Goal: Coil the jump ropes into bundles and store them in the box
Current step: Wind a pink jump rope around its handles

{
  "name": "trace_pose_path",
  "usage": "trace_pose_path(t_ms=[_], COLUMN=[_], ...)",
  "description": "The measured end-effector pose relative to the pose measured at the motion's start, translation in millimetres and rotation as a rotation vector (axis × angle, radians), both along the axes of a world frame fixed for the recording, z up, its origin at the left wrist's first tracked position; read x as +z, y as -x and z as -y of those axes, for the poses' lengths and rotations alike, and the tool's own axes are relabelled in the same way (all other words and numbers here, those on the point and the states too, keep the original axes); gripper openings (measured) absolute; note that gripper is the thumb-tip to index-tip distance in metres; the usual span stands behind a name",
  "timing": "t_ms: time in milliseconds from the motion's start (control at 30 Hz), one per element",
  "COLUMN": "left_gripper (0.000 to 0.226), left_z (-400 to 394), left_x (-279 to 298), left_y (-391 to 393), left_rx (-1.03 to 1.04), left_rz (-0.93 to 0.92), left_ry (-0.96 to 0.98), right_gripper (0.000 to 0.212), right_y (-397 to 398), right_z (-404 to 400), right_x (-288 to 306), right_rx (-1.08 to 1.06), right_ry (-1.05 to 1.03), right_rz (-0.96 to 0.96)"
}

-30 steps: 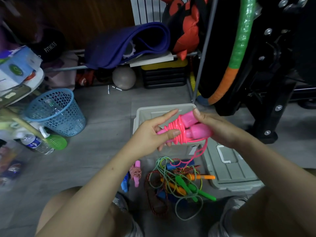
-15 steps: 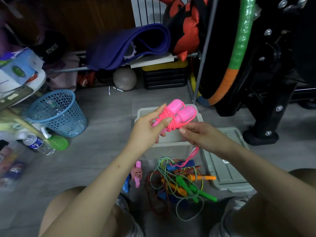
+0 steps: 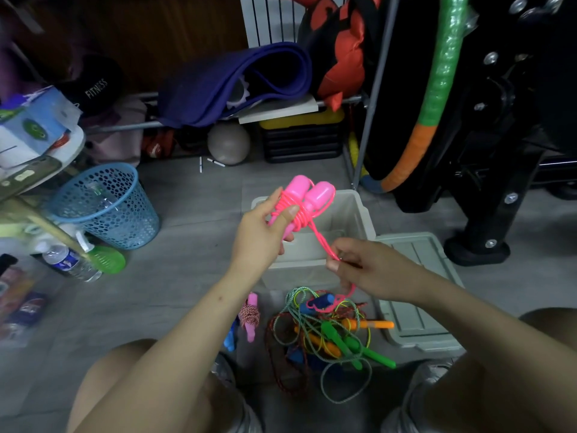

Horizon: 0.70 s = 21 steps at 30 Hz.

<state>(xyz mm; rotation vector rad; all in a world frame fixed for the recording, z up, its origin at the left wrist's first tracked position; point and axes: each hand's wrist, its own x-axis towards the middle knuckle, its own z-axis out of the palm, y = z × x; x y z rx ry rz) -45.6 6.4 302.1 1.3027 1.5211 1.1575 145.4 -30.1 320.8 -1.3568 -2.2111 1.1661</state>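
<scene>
Left hand (image 3: pixel 260 232) holds pink rope (image 3: pixel 301 203) over box (image 3: pixel 359 214); interior unclear.

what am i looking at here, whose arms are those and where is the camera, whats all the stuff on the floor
There is no machine here: these are a person's two bare arms. The single camera sits on the person's head and looks forward and down, so you see what they see.

The left hand holds the pink jump rope in a firm grip, its two handles side by side with cord wound around them. The right hand pinches the loose end of that cord, which trails down to the floor.

Just beyond the hands stands an open grey box, with its lid lying to the right. Nearer the knees lies a tangled pile of ropes and one small wound bundle. A blue basket stands at the left.
</scene>
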Motion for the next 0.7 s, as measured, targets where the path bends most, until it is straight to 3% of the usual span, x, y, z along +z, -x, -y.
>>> trace_pose_path(t_ms=[67, 167, 233, 333, 433, 700], left_gripper=[0.05, 0.054, 0.055, 0.056, 0.058, 0.069], left_z=[0.5, 0.9, 2.6, 8.4, 16.5, 30.1], left_x=[-3.2, -5.6, -1.9, 6.3, 4.9, 15.2], left_y=[1.1, 3.6, 4.4, 0.1, -5.6, -10.2], left_rx=[-0.063, -0.278, -0.449, -0.596, -0.668, -0.694], left_rz=[-0.144, -0.373, -0.434, -0.47, -0.613, -0.584], left_ry=[-0.054, -0.063, -0.033, 0.007, -0.032, -0.087], right_gripper=[0.019, 0.033, 0.043, 0.032, 0.029, 0.032], right_y=[-1.2, -4.0, -10.2, -14.2, -13.4, -25.5], right_z=[-0.3, -5.1, -11.6, -21.1, -29.2, -49.4], right_x=[-0.8, 3.1, 9.2, 13.5, 17.6, 19.9], right_rx=[0.014, -0.008, -0.056, -0.007, -0.024, 0.06], right_ry=[-0.103, -0.46, -0.667, -0.835, -0.682, 0.02], right_rz=[0.029, 0.211, 0.211, 0.207, 0.131, -0.267])
